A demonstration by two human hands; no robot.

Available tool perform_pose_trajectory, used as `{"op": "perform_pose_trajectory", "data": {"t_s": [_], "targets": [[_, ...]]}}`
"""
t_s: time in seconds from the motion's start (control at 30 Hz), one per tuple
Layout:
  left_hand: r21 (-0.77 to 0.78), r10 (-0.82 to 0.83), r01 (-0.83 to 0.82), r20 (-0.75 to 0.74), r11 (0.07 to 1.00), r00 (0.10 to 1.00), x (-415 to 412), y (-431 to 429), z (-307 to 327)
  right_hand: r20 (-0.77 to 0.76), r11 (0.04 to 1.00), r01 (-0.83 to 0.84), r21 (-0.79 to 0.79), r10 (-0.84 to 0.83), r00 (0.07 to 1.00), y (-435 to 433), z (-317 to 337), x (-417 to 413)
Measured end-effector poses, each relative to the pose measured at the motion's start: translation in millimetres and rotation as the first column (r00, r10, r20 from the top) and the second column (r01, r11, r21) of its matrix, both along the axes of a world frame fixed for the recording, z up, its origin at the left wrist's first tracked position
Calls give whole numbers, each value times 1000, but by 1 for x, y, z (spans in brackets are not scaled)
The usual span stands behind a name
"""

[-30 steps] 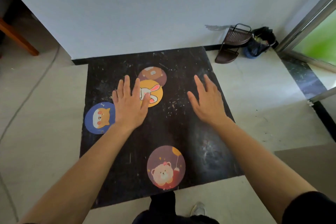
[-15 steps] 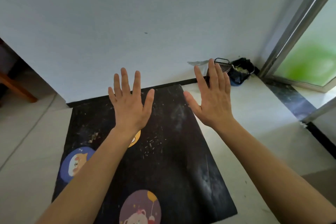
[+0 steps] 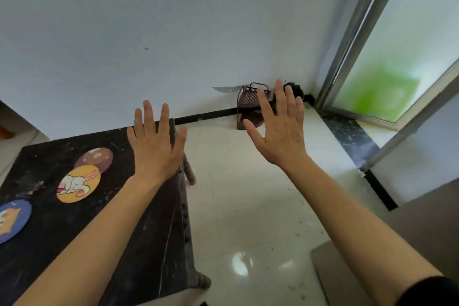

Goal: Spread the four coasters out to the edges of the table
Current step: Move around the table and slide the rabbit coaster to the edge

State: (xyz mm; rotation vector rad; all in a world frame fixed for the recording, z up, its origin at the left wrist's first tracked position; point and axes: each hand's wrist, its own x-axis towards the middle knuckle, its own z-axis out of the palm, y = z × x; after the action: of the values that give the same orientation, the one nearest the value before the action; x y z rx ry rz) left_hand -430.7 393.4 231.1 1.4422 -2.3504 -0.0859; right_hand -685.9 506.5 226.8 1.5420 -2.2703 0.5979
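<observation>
Three round coasters show on the black table [image 3: 49, 243]. A brown coaster [image 3: 95, 156] lies farthest back, with a yellow rabbit coaster [image 3: 79, 184] overlapping its near edge. A blue coaster [image 3: 11, 221] is cut off by the left frame edge. The fourth coaster is out of view. My left hand [image 3: 155, 144] is raised above the table's far right corner, fingers spread, holding nothing. My right hand [image 3: 279, 129] is raised over the floor to the right of the table, fingers apart and empty.
White tiled floor [image 3: 248, 206] lies right of the table. A dark wire rack [image 3: 248, 107] and a dark bag stand in the corner by the wall. A metal-framed glass door [image 3: 397, 57] is at the right. A brown mat [image 3: 397, 243] lies at the lower right.
Both hands have lifted off the table and stay raised with fingers spread. The view has swung up and to the right, so the table sits at the left and the bear coaster has left the frame.
</observation>
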Motion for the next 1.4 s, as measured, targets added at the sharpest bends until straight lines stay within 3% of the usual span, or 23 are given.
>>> {"op": "perform_pose_trajectory", "data": {"t_s": [0.2,0.43,0.77,1.0,1.17,1.27,1.4], "targets": [[-48,6,-4,40,999,999,-44,-8,7,49,999,-37,-2,37,998,-30,8,-46],[-17,161,-161,8,987,987,-47,-73,-21,23,971,-221,86,220,975,-127,-11,-60],[203,395,-401,73,893,916,10,-194,-72,-19,825,-471,312,501,865,-337,-33,5],[348,614,-596,69,723,786,84,-205,-104,-1,627,-643,440,716,698,-429,-61,116],[472,770,-700,68,535,634,130,-196,-134,37,465,-752,467,840,542,-469,-92,190],[559,868,-739,65,376,492,151,-198,-153,137,346,-800,490,876,462,-490,-113,228],[686,966,-711,48,154,256,170,-212,-182,369,114,-822,558,853,368,-528,-148,280]]}}
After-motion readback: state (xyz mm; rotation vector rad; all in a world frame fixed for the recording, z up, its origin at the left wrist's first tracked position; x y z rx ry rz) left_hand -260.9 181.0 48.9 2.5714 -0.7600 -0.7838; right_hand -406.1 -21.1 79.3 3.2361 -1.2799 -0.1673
